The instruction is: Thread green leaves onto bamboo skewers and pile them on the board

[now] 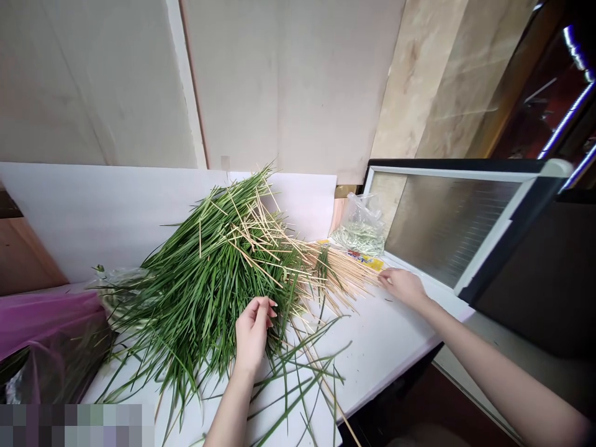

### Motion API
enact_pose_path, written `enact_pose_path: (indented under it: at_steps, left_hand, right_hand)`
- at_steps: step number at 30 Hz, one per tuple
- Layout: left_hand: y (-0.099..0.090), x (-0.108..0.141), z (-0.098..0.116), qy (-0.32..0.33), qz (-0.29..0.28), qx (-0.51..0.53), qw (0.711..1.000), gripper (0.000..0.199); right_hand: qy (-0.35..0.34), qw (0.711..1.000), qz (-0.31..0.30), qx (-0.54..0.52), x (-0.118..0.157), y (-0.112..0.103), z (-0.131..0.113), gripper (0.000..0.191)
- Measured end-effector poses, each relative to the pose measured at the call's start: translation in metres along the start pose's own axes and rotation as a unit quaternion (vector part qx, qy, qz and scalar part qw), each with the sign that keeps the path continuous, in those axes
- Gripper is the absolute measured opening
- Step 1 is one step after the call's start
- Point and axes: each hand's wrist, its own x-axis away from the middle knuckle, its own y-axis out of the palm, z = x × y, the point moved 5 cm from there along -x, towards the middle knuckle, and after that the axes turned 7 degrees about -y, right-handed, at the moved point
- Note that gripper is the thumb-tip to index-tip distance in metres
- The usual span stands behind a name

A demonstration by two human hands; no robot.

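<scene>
A big heap of garlic chives (186,298) lies on the white table, its long green leaves spilling toward the front edge. My left hand (252,329) is at the heap's right side, fingers curled and thumb pressed to the forefinger; whatever is in them is hidden. Thin bamboo skewers (344,273) fan out to the right of the leaves. At their right ends my right hand (404,285) pinches the tip of a bamboo skewer. More skewers (254,233) lie crisscrossed on top of the chives.
A clear plastic bag (361,226) with pale green contents stands behind the skewers, beside a framed ribbed-glass panel (447,223). Loose leaves (302,379) lie across the front of the white table (372,347). Purple plastic bag (51,323) at left; wall panels behind.
</scene>
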Motion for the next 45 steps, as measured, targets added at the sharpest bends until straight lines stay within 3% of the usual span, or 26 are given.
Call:
enact_pose_path:
  at_steps: [3, 6, 8, 10, 12, 14, 17, 19, 22, 25, 29, 32, 34, 37, 40, 43, 45]
  left_hand:
    - [0.001, 0.001, 0.002, -0.003, 0.004, 0.001, 1.000, 0.033]
    - [0.004, 0.003, 0.007, -0.001, 0.005, 0.003, 1.000, 0.035]
    - [0.006, 0.005, 0.011, -0.001, -0.002, -0.002, 1.000, 0.037]
    - [0.011, 0.006, 0.013, -0.008, -0.031, -0.024, 0.999, 0.038]
    - [0.019, 0.010, 0.013, -0.022, -0.095, -0.057, 0.994, 0.038]
    - [0.030, 0.015, 0.011, -0.045, -0.184, -0.082, 0.978, 0.038]
    - [0.044, 0.024, 0.006, -0.083, -0.294, -0.079, 0.949, 0.042]
    - [0.048, 0.026, 0.003, -0.106, -0.303, -0.052, 0.946, 0.041]
    - [0.047, 0.024, 0.001, -0.133, -0.248, 0.012, 0.959, 0.039]
    - [0.053, 0.028, 0.003, -0.149, -0.253, 0.058, 0.954, 0.036]
    - [0.073, 0.046, 0.002, -0.152, -0.342, 0.028, 0.927, 0.035]
    - [0.088, 0.060, -0.008, -0.165, -0.415, 0.001, 0.894, 0.034]
    - [0.093, 0.063, -0.016, -0.149, -0.436, -0.034, 0.887, 0.032]
    - [0.089, 0.056, -0.021, -0.025, -0.378, -0.185, 0.907, 0.023]
    - [0.086, 0.051, -0.022, 0.107, -0.304, -0.363, 0.874, 0.016]
    - [0.090, 0.053, -0.027, 0.139, -0.316, -0.429, 0.835, 0.012]
    - [0.091, 0.053, -0.029, 0.128, -0.322, -0.426, 0.835, 0.014]
  right_hand:
    - [0.026, 0.997, 0.058, -0.036, 0.054, -0.009, 0.025, 0.030]
    - [0.072, 0.990, 0.095, -0.078, 0.122, -0.004, 0.043, 0.037]
    - [0.142, 0.963, 0.146, -0.178, 0.168, 0.006, 0.044, 0.040]
    - [0.170, 0.913, 0.179, -0.326, 0.205, 0.021, 0.026, 0.039]
    - [0.115, 0.874, 0.190, -0.431, 0.226, 0.031, -0.014, 0.037]
    - [0.048, 0.851, 0.171, -0.495, 0.233, 0.035, -0.061, 0.036]
    - [-0.049, 0.855, 0.104, -0.506, 0.225, 0.032, -0.123, 0.036]
    - [-0.103, 0.860, 0.076, -0.494, 0.214, 0.027, -0.146, 0.036]
    - [-0.171, 0.873, 0.021, -0.457, 0.201, 0.020, -0.161, 0.033]
    - [-0.202, 0.878, -0.029, -0.434, 0.194, 0.010, -0.167, 0.029]
    - [-0.178, 0.872, -0.098, -0.446, 0.186, -0.002, -0.173, 0.011]
    - [-0.147, 0.861, -0.135, -0.468, 0.186, 0.003, -0.174, 0.029]
    - [-0.132, 0.845, -0.146, -0.497, 0.189, 0.012, -0.172, 0.038]
    - [-0.105, 0.829, -0.134, -0.533, 0.199, 0.029, -0.160, 0.042]
    - [-0.067, 0.826, -0.124, -0.546, 0.212, 0.043, -0.143, 0.049]
    - [-0.028, 0.817, -0.139, -0.558, 0.224, 0.054, -0.128, 0.052]
    - [-0.026, 0.819, -0.140, -0.556, 0.230, 0.057, -0.121, 0.053]
